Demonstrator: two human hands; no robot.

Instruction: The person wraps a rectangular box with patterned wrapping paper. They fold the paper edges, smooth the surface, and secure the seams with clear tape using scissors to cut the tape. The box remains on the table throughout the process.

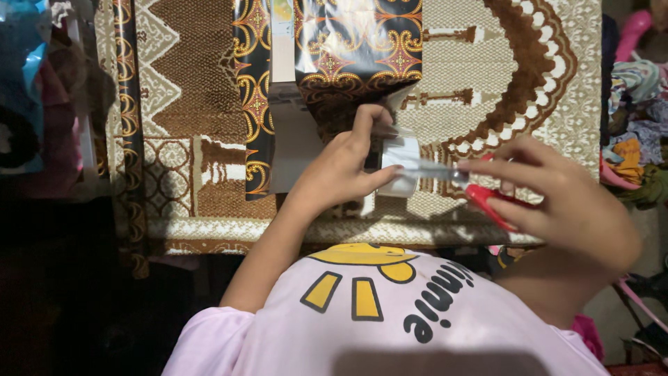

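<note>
My left hand (344, 167) grips a white roll of clear tape (403, 154) between thumb and fingers, just below a flap of black wrapping paper with gold and red ornament (358, 42). My right hand (563, 205) holds red-handled scissors (487, 200). Their metal blades (433, 170) point left and reach the tape roll, close to my left thumb. A white box (292, 143) lies partly under the wrapping paper, left of my left hand. My pink printed shirt (390, 313) fills the bottom of the view.
Everything rests on a brown and beige patterned mat (195, 104). A pile of coloured clothes (633, 132) lies at the right edge, and a blue plastic bag (21, 76) sits at the far left. The lower left is dark.
</note>
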